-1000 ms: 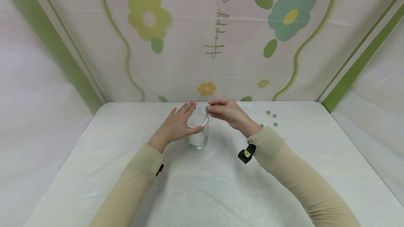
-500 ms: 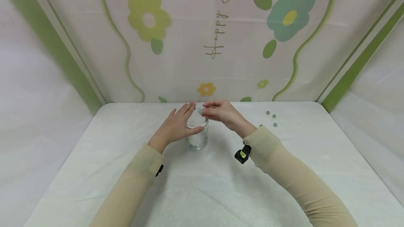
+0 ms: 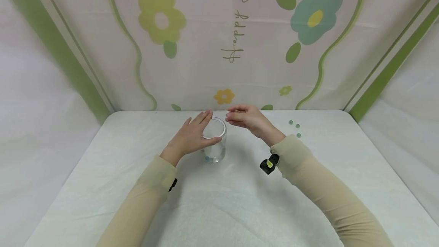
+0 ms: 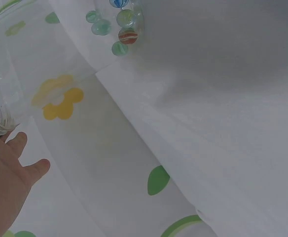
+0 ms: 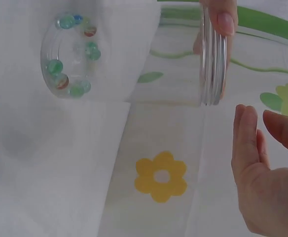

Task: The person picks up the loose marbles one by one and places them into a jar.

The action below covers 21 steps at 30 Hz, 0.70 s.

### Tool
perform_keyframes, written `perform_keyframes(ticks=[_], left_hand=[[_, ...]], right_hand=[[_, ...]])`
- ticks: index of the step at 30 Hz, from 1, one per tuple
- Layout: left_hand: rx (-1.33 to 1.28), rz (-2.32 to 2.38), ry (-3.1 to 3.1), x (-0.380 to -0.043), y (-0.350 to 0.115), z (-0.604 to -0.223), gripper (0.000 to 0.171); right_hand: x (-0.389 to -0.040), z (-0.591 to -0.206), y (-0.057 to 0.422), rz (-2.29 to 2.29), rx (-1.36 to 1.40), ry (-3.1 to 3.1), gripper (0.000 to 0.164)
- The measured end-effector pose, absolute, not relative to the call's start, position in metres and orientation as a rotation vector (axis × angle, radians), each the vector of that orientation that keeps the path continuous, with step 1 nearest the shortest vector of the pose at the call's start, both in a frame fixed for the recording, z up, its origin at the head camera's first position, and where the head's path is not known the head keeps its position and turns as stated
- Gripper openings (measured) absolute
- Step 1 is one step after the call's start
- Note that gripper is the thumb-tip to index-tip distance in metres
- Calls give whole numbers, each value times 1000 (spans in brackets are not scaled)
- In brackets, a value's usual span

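Note:
A clear glass jar (image 3: 219,149) stands upright on the table with several marbles (image 5: 55,66) around its bottom, mostly green, some blue or reddish brown. My left hand (image 3: 192,134) grips it at the rim, thumb on the near side and fingers on the far side. In the left wrist view that hand's fingertips reach past the jar's threaded rim (image 4: 0,127). Just right of the mouth is my right hand (image 3: 252,121), holding nothing. The right wrist view shows its fingers (image 5: 246,143) straight and the thumb apart from them.
Right of my right hand, three loose green marbles (image 3: 297,126) lie on the white-covered table (image 3: 219,209). Behind the table's far edge rises a curtain (image 3: 205,48) printed with flowers. White cloth walls flank the table on both sides.
My right hand moved left over the jar's mouth with a green marble, then drew back to the right. The marble is gone from its fingers. My left hand stays at the rim.

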<state>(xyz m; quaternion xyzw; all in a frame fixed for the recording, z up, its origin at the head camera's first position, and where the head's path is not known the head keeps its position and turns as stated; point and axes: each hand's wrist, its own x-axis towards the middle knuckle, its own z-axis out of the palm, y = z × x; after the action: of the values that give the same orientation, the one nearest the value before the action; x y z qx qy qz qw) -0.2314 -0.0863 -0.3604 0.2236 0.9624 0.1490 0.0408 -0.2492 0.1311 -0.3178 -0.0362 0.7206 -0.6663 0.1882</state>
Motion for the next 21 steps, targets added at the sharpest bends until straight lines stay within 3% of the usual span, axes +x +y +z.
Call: perform_keyframes(ticks=[18, 21], left_hand=[[704, 456, 2948, -230, -87, -358, 94], [703, 459, 2947, -231, -87, -359, 94]], right_hand=[[-276, -316, 213, -1924, 35, 2122, 40], [-278, -321, 228, -1893, 76, 2163, 35]])
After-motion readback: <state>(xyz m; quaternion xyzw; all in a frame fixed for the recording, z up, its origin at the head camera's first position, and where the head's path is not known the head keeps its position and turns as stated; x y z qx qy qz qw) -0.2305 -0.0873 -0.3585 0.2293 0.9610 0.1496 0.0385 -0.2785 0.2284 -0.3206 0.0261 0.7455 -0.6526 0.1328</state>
